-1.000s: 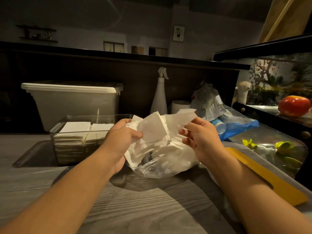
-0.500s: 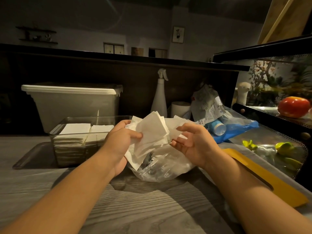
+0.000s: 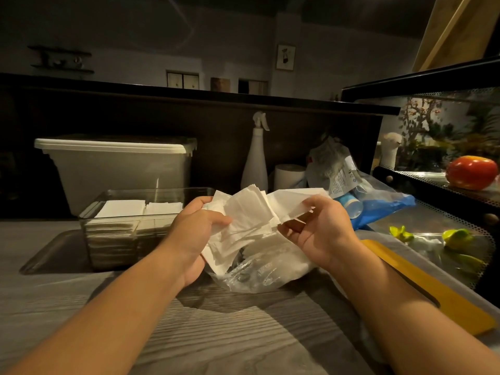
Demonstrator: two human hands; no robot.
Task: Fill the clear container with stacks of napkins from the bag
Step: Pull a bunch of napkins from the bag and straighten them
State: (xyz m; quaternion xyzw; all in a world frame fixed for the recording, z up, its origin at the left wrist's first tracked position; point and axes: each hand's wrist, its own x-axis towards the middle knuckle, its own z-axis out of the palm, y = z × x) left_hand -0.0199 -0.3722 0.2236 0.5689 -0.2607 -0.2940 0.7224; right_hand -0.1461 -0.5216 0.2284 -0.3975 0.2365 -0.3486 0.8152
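My left hand grips a loose, fanned bunch of white napkins just above a crumpled clear plastic bag lying on the wooden counter. My right hand pinches the right edge of the same napkins between thumb and fingers. More white napkins show inside the bag. To the left stands the clear container, which holds two side-by-side stacks of napkins reaching near its rim.
A large white lidded bin stands behind the container. A white spray bottle, a paper roll and blue plastic packaging lie behind the bag. A yellow board and a display case with a red fruit are on the right.
My right hand opened away from the napkins half a second ago and has now pinched their right edge again. The left hand kept its grip and barely moved.
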